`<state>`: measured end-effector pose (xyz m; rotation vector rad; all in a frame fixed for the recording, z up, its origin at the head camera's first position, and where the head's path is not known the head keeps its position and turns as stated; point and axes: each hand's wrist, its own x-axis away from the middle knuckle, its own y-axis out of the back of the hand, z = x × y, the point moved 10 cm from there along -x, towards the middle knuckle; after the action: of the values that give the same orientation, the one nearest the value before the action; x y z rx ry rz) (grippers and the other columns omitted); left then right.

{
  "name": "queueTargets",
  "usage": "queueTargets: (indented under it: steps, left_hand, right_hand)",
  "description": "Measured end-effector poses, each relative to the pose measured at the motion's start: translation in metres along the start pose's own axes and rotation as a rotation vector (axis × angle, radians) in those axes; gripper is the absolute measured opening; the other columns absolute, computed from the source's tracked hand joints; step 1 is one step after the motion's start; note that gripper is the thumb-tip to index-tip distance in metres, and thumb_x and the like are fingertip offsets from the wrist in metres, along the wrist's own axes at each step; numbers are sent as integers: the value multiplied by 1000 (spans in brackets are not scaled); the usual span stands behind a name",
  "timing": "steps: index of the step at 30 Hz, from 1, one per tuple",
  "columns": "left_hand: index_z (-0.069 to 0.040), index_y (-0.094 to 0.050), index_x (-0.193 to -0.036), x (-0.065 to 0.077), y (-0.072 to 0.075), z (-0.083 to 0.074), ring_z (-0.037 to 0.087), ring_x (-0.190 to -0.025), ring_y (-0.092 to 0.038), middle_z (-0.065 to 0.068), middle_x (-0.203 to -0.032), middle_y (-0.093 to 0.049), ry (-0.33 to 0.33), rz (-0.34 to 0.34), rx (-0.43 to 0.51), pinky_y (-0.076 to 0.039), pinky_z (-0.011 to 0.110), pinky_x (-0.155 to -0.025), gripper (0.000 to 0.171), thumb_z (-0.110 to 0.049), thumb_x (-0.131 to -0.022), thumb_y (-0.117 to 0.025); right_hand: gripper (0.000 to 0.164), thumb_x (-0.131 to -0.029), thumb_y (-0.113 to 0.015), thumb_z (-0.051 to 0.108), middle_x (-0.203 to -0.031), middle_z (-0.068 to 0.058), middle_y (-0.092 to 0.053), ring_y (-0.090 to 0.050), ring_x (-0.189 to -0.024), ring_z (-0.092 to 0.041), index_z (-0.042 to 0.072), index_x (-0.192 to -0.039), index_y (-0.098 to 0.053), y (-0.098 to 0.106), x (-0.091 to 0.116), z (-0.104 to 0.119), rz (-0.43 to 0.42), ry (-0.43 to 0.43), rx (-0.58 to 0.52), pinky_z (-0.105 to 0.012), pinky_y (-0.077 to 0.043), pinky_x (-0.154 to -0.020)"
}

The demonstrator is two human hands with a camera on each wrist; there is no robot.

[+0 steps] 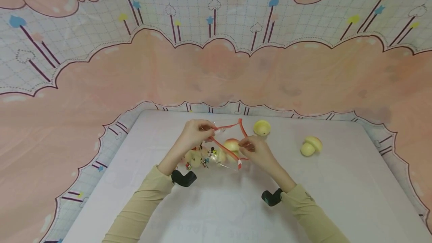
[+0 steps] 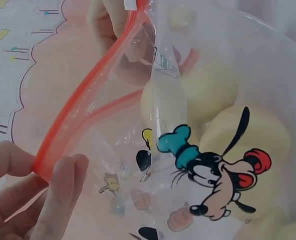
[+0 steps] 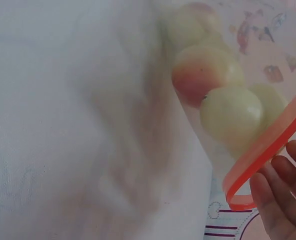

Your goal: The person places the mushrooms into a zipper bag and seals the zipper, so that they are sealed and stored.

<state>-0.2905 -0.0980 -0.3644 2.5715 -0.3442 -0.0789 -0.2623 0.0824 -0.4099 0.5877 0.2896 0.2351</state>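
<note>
A clear zip bag [image 1: 212, 155] with cartoon prints and an orange-red zip edge [image 1: 224, 148] hangs between the two hands, its mouth spread apart. My left hand [image 1: 198, 131] pinches one end of that edge, and its thumb and fingers [image 2: 62, 195] show on the rim in the left wrist view. At the mouth's other side my right hand [image 1: 254, 148] grips the rim; its fingers [image 3: 283, 185] meet the edge in the right wrist view. Inside the bag lie several rounded pale-yellow pieces [image 3: 231, 114], some blushed red like peaches [image 3: 198, 75].
On the white table [image 1: 216, 213], a yellow cup-shaped piece [image 1: 262, 128] stands behind the right hand. Farther right, a yellow dome and ball touch, forming a mushroom-like pair [image 1: 311, 145]. Black wrist mounts [image 1: 183, 178] stick out below the sleeves. A patterned cloth [image 1: 216, 70] rises behind the table.
</note>
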Motion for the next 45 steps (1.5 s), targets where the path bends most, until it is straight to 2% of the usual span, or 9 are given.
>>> queueTargets:
  steps: [5,9,14,22,26,30,33,36,45]
  left_hand:
    - [-2,-71,-105,1,-1,-1,29,-75,-72,19,-92,-73,-18,-3,-10,-58,30,-62,20,-10,-89,-63]
    - [-2,-71,-105,1,-2,-4,27,-73,-72,19,-92,-73,-46,5,-35,-56,32,-60,20,-10,-90,-62]
    - [-4,-72,-104,1,-4,-5,21,-71,-72,17,-93,-74,-60,9,-58,-52,27,-56,19,-12,-91,-62]
    - [-5,-73,-104,2,-4,-4,20,-70,-72,14,-92,-74,-45,9,-41,-49,24,-54,18,-12,-90,-63]
    - [-6,-73,-104,2,-4,-5,20,-71,-72,17,-92,-74,-42,12,-36,-49,24,-54,19,-13,-90,-63]
    - [-5,-72,-104,3,-5,-7,21,-71,-72,19,-93,-74,-49,18,-30,-55,31,-59,19,-12,-90,-63]
    - [-4,-72,-105,3,-5,-7,23,-72,-73,19,-94,-73,-55,22,-23,-58,40,-66,19,-13,-90,-63]
    - [-4,-72,-106,3,-5,-6,24,-73,-73,20,-95,-73,-48,25,-9,-59,45,-71,20,-13,-90,-63]
    - [-3,-72,-105,3,-6,-6,20,-69,-72,18,-92,-74,-59,25,-15,-59,45,-71,20,-12,-89,-65]
  right_hand:
    - [17,-87,-65,6,-101,-15,-66,-67,-93,-27,-1,-102,-67,-5,2,0,28,-15,-47,-39,-57,-84]
    - [19,-88,-64,6,-101,-16,-64,-67,-97,-29,-1,-106,-66,-7,4,0,38,-27,-63,-39,-57,-85]
    - [23,-90,-62,8,-107,-19,-64,-67,-102,-31,-2,-111,-65,-9,4,5,57,-9,-82,-40,-57,-86]
    - [27,-92,-61,11,-118,-18,-64,-65,-108,-33,0,-117,-62,-13,5,6,95,6,-125,-42,-55,-91]
    - [30,-93,-60,12,-123,-17,-64,-63,-113,-33,1,-121,-60,-19,4,7,144,2,-151,-43,-53,-94]
    - [31,-96,-57,19,-126,-15,-63,-62,-115,-31,5,-124,-59,-24,4,8,191,-16,-152,-45,-51,-97]
    - [33,-98,-55,24,-126,-14,-63,-62,-115,-30,7,-125,-59,-22,5,7,190,-32,-138,-45,-51,-97]
    - [32,-98,-55,21,-125,-16,-64,-62,-113,-30,4,-125,-59,-18,7,7,179,-20,-130,-45,-52,-96]
    - [29,-97,-57,19,-120,-17,-66,-62,-109,-27,3,-119,-63,-9,12,4,170,-32,-98,-42,-52,-94]
